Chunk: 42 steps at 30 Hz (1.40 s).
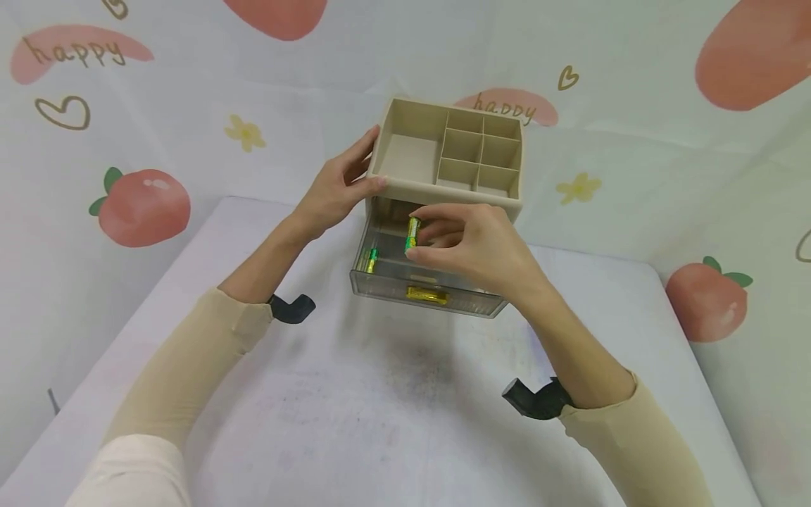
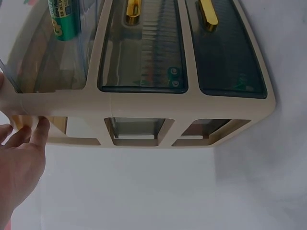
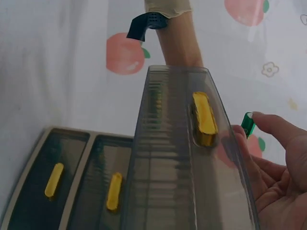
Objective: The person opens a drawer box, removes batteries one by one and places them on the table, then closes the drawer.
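Note:
A beige organizer stands with its top clear drawer pulled out. My left hand holds the organizer's left side, thumb on the top rim; in the left wrist view its fingers touch the side frame. Above the drawer, my right hand pinches a green and yellow battery between thumb and fingers; the right wrist view shows the battery's green end at the thumb tip. Another battery lies in the drawer's left part.
Two lower drawers with gold handles are closed, small green items showing through one. The organizer's top has several compartments. A white cloth covers the table; a patterned curtain hangs behind.

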Each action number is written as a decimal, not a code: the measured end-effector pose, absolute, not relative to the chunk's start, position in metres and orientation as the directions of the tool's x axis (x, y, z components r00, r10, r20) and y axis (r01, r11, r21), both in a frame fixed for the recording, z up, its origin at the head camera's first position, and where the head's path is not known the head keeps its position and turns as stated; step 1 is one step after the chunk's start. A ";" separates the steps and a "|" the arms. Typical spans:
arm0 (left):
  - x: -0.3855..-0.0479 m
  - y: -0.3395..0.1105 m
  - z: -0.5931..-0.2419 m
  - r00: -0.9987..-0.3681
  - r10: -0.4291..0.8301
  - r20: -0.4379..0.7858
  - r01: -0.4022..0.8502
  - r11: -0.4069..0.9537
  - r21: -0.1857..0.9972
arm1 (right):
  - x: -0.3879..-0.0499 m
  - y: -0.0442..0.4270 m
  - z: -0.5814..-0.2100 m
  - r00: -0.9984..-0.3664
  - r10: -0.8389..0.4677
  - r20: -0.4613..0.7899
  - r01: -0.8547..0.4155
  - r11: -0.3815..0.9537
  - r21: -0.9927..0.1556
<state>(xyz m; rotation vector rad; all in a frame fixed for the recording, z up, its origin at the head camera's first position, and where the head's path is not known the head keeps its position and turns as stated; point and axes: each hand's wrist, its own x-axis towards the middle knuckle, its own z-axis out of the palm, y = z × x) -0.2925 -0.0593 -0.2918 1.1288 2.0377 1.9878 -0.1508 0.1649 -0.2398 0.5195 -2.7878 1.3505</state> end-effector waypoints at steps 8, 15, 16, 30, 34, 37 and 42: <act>-0.293 -0.059 -0.292 -0.727 0.539 0.426 0.444 -0.105 0.890 | -0.137 0.193 -0.241 -0.926 -0.289 0.243 -0.360 0.479 -0.800; -0.293 -0.061 -0.289 -0.734 0.535 0.417 0.438 -0.096 0.894 | -0.127 0.223 -0.245 -0.931 -0.238 0.277 -0.359 0.458 -0.813; -0.293 -0.061 -0.289 -0.736 0.535 0.416 0.438 -0.092 0.894 | -0.126 0.228 -0.246 -0.930 -0.236 0.281 -0.361 0.454 -0.814; -0.291 -0.059 -0.293 -0.730 0.542 0.417 0.430 -0.110 0.896 | -0.108 0.283 -0.281 -0.949 -0.136 0.283 -0.314 0.456 -0.833; -0.289 -0.057 -0.294 -0.733 0.536 0.419 0.440 -0.097 0.893 | -0.104 0.298 -0.297 -0.958 -0.116 0.264 -0.286 0.487 -0.825; -0.288 -0.056 -0.295 -0.736 0.529 0.423 0.441 -0.100 0.892 | -0.102 0.309 -0.309 -0.969 -0.090 0.228 -0.241 0.516 -0.822; -0.290 -0.055 -0.295 -0.738 0.524 0.425 0.439 -0.105 0.892 | -0.097 0.327 -0.329 -0.982 -0.061 0.177 -0.181 0.542 -0.821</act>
